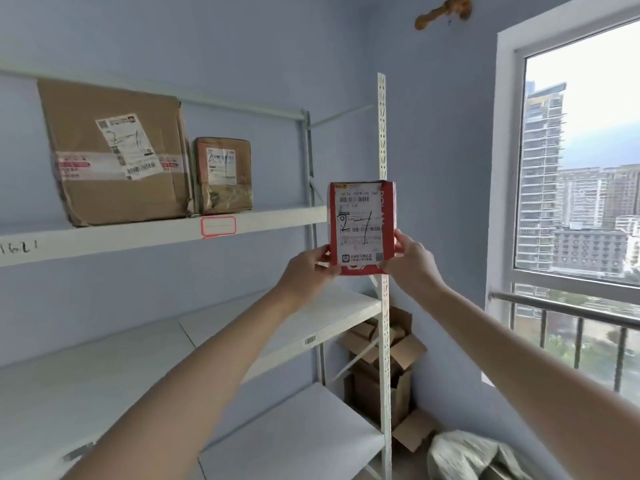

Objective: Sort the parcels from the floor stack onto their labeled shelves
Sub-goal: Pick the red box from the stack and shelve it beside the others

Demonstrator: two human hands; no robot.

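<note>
Pale blue walls back a white shelving unit [263, 223], a window [581, 161] off to the right. Both hands hold a red parcel [362, 227] upright in the air — left hand [304, 271] pinching its lower left corner, right hand [412, 259] its lower right, fingers [398, 242] curled on the edges. Left of the fingers, on the upper shelf, a large cardboard box [114, 154] stands just beside a small brown parcel [223, 174].

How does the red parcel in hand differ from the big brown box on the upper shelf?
The red parcel is small and red; the big brown box is much larger, plain cardboard and dented. The red parcel is held in the air by the left hand and right hand; the brown box stands on the shelf. Both carry white shipping labels with handwritten marks.
</note>
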